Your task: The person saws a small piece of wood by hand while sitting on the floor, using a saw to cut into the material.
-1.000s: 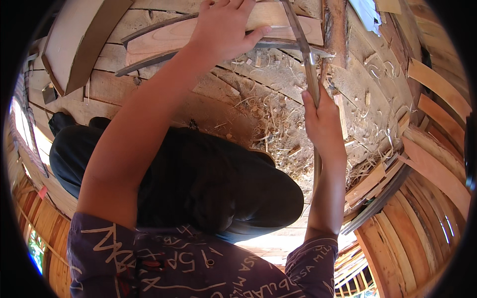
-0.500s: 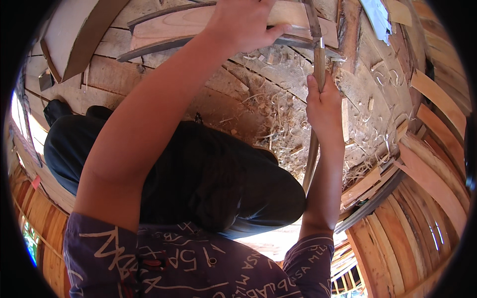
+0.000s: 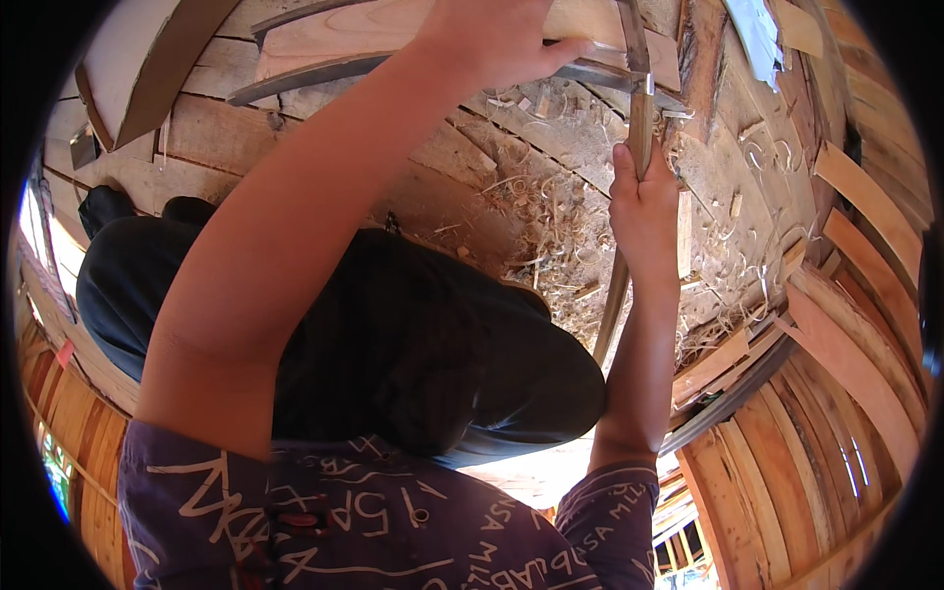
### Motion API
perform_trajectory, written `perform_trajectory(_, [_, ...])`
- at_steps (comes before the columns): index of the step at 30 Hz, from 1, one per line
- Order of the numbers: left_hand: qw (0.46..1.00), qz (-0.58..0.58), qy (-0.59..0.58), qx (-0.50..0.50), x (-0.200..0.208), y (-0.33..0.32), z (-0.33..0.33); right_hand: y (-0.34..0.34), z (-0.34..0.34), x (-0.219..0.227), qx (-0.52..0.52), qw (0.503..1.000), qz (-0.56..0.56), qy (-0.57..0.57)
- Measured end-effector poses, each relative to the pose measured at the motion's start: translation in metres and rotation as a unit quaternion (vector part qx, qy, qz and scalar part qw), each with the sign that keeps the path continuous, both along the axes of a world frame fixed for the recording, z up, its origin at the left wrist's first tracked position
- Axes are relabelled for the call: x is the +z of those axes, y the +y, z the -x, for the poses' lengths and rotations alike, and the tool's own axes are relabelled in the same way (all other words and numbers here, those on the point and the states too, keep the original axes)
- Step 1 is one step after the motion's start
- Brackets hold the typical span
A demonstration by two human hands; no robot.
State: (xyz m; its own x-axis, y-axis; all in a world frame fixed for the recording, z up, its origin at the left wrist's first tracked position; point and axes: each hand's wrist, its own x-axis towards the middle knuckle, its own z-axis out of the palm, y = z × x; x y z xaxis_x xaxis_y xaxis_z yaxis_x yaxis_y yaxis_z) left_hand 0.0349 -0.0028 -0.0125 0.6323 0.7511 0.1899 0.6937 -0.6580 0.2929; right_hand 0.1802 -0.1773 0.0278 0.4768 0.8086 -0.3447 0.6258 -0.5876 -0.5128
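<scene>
My right hand (image 3: 644, 202) is closed around the wooden handle of a long-handled knife (image 3: 641, 113). The handle runs back under my right forearm; a shiny metal collar joins it to the dark blade. That blade lies across the right part of a curved wooden board (image 3: 334, 44), which has dark edges and a pale face. My left hand (image 3: 492, 39) grips the board left of the blade, its thumb stretched along the near side toward the blade. The upper edge of the picture cuts off its other fingers.
Curled shavings and chips (image 3: 551, 226) cover the plank floor (image 3: 221, 133) around my legs (image 3: 413, 334). A white-faced panel (image 3: 138, 59) leans at the far left. Curved planks (image 3: 855, 344) line the right side. A pale blue sheet (image 3: 755, 39) lies at the far right.
The knife and my right hand have shifted slightly right in the picture. My left hand and thumb have moved slightly up and right, still on the board.
</scene>
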Motion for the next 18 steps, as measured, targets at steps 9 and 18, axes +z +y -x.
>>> perform_trajectory(9, [0.999,0.012,-0.005,-0.029,0.002,-0.001,0.003,-0.036,0.012,0.045,-0.025,0.996,0.072,0.054])
perform_trajectory(18, [0.997,0.069,0.039,0.005,0.009,0.006,0.001,-0.003,-0.001,0.019,-0.004,1.0,0.009,0.021])
